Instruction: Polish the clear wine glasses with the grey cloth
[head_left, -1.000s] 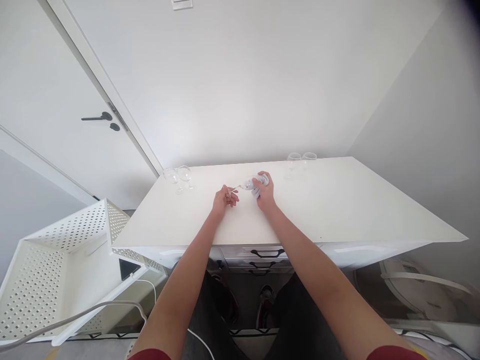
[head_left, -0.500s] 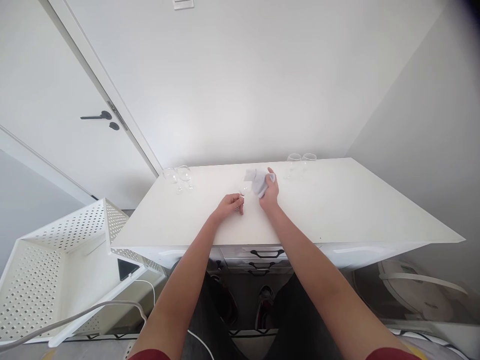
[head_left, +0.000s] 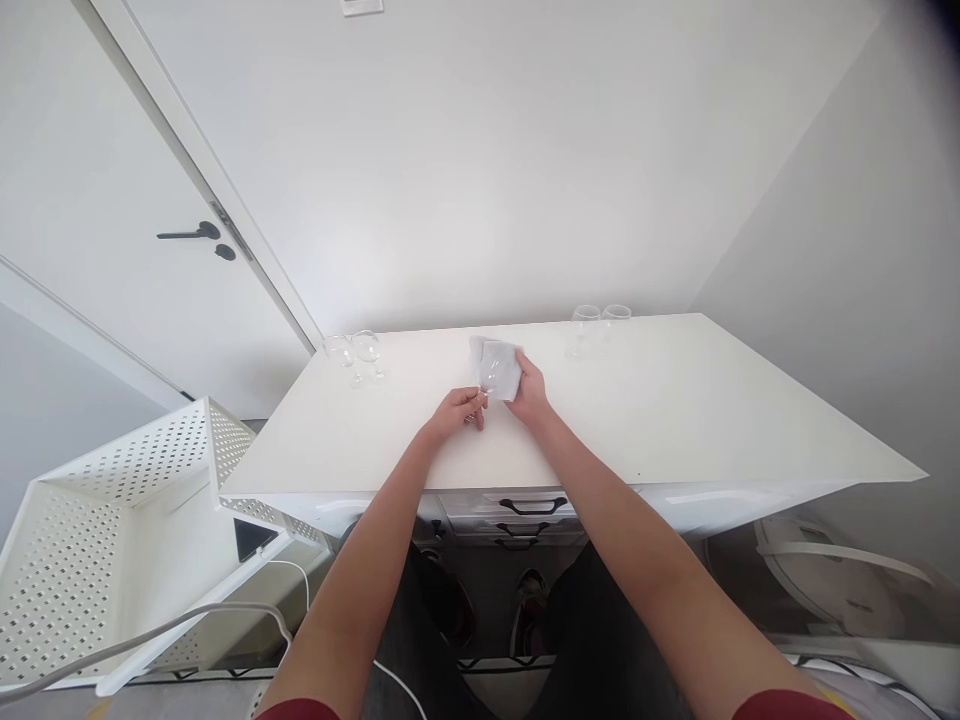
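My left hand is closed on the stem and foot of a clear wine glass held upright over the white table. My right hand grips a pale grey cloth and presses it against the glass bowl from the right. Both hands work close together near the middle of the tabletop. The cloth hides most of the bowl.
Two clear wine glasses stand at the back left of the table and two more glasses at the back right. A white perforated cart sits to the left, with a door behind it. Drawers with black handles lie under the tabletop.
The glass has gone from lying sideways between my hands to upright. My right hand pulled the cloth away, then brought it back against the bowl.
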